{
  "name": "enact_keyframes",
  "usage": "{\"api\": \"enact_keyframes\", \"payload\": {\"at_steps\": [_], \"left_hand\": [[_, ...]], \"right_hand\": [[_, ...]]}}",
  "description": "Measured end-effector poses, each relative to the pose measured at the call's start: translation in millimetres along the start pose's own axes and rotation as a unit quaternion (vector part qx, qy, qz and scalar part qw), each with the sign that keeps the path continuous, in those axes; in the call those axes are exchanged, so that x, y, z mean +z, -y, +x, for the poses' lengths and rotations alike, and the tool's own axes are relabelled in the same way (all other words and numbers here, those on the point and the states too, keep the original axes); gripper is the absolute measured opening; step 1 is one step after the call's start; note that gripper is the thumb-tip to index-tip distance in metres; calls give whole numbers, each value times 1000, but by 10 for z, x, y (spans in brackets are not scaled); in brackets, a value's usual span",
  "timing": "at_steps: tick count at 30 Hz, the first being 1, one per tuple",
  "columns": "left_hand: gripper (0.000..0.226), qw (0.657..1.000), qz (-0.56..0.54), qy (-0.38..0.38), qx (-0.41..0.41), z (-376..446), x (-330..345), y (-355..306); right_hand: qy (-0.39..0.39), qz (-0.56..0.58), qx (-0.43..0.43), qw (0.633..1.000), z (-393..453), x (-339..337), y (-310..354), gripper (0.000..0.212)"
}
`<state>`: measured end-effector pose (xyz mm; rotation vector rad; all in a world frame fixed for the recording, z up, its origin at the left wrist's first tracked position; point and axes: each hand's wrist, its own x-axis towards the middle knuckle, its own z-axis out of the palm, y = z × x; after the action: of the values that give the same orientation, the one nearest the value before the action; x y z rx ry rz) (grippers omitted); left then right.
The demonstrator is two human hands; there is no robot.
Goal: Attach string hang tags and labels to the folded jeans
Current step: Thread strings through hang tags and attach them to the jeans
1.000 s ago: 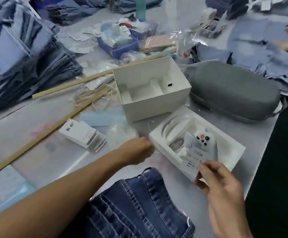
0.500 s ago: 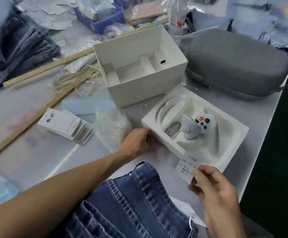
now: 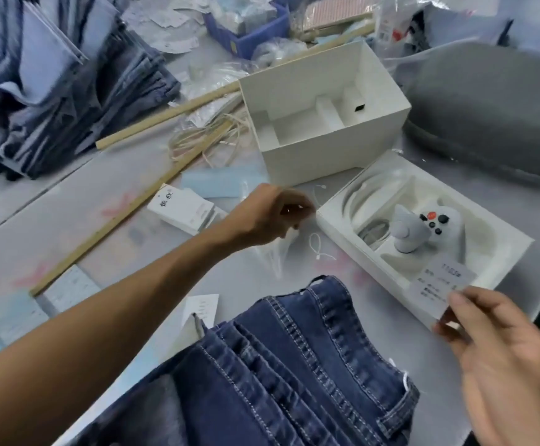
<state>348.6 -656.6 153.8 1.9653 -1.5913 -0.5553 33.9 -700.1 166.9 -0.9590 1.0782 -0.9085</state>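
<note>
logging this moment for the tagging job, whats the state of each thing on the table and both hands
left hand: curled, reaching at the clear bag; grip unclear
right hand: pinching the paper label
paper label: held above the table
folded jeans: folded, waistband up
white box: open, empty insert
tray: open, holds the controller
controller: resting in tray
grey case: closed
string loop: loose on table

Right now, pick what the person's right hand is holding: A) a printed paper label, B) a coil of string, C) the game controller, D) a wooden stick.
A: the right hand pinches a printed paper label by its lower corner, in front of the white tray where the game controller sits untouched.
</note>
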Motion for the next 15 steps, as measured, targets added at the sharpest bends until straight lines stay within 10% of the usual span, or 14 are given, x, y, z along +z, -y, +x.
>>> {"api": "enact_keyframes", "payload": {"at_steps": [5,10,15], "left_hand": [[11,919,82,-283,-261,-642,-618,863],[49,921,154,-70,-352,-853,-484,1527],[50,919,213,-40,-330,-830,-472,1549]], "right_hand": [[5,-35,-15,999,38,176,-13,27],[28,-19,-20,999,-41,358,-67,26],[63,1,-28,998,-69,579,-33,40]]}}
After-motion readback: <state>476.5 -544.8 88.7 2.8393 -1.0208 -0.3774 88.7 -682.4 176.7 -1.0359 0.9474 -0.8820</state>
